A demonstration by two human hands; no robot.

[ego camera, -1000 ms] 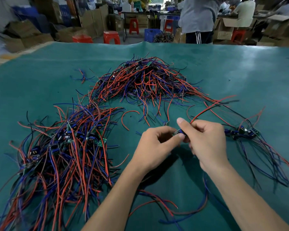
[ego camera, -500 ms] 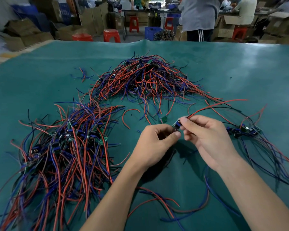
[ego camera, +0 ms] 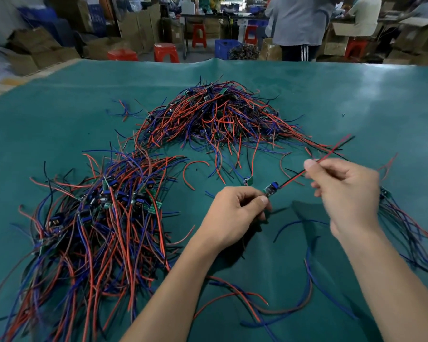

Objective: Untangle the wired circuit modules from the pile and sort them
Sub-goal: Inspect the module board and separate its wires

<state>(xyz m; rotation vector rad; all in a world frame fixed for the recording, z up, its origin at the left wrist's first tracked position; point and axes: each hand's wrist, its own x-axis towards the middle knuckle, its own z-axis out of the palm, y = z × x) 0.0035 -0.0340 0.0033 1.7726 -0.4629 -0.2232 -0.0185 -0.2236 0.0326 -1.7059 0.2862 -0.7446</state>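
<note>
My left hand (ego camera: 234,213) pinches a small circuit module (ego camera: 271,188) with a blue part, just above the green table cover (ego camera: 59,114). From the module a red and a black wire (ego camera: 331,151) run up to the right. My right hand (ego camera: 344,191) pinches these wires a short way from the module. The tangled pile (ego camera: 218,117) of red and blue wired modules lies at the table's centre back. A large laid-out bundle (ego camera: 97,218) of modules lies at the left. A smaller bundle (ego camera: 405,225) lies at the right, partly behind my right hand.
A loose module (ego camera: 248,180) lies just beyond my left hand. Loose red and blue wires (ego camera: 269,307) trail between my forearms. A person (ego camera: 299,25) stands past the table's far edge, among red stools (ego camera: 166,53) and cardboard boxes.
My hands were close together on the module. My right hand has slid up and to the right along the red and black wires, pulling them straight, while my left hand keeps the module.
</note>
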